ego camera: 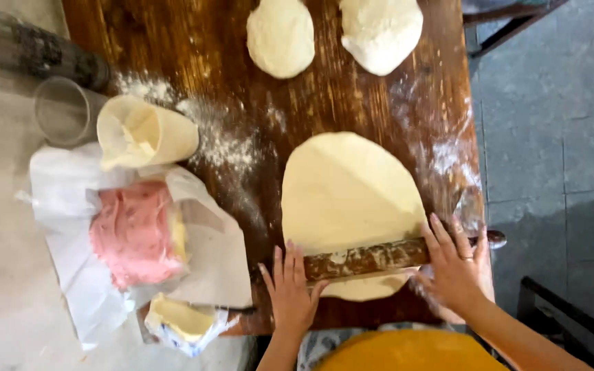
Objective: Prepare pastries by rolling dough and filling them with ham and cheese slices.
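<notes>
A flattened oval sheet of pale dough (348, 192) lies on the dark wooden table (201, 48). Across its near end rests a brown wooden rolling pin (369, 259), dusted with flour. My left hand (290, 292) presses flat on the pin's left end, fingers spread. My right hand (455, 264) lies flat over the pin's right end, fingers spread. Two dough balls (281, 36) (381, 31) sit at the far edge of the table.
Flour (221, 141) is scattered on the wood. To the left are a tipped cream cup (147, 134), a clear glass (63, 110), a dark cylinder (36, 51), white paper with pink spread (135, 233) and a wrapped butter block (185, 323). Grey floor (551, 103) lies to the right.
</notes>
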